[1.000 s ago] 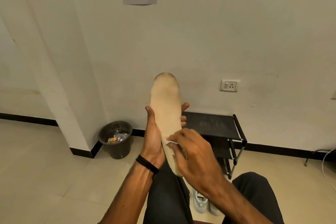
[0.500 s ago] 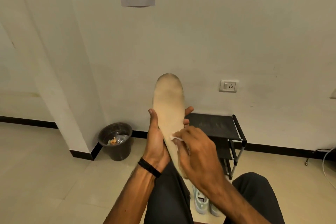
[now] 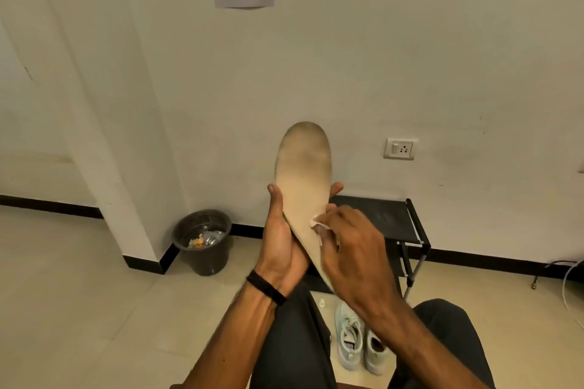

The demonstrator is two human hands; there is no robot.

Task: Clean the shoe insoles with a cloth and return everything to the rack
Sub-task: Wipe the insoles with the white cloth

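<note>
A beige insole [image 3: 304, 174] with a darkened toe end stands nearly upright in front of me. My left hand [image 3: 279, 240] grips it around the middle, thumb on the left edge and fingertips showing at the right edge. My right hand [image 3: 350, 246] pinches a small white cloth [image 3: 317, 226] and presses it against the insole's lower half. The heel end is hidden behind my right hand. A pair of pale sneakers [image 3: 358, 344] sits on the floor between my knees. The black shoe rack [image 3: 382, 218] stands against the wall behind my hands.
A dark waste bin [image 3: 202, 241] holding scraps sits at the pillar's corner to the left. A small white bottle cap [image 3: 321, 302] shows on the floor near the sneakers. A wall socket [image 3: 399, 148] is above the rack, and a white cable [image 3: 572, 278] lies at the far right.
My right hand with the cloth has slid a little up the insole. The insole and left hand have stayed nearly in place.
</note>
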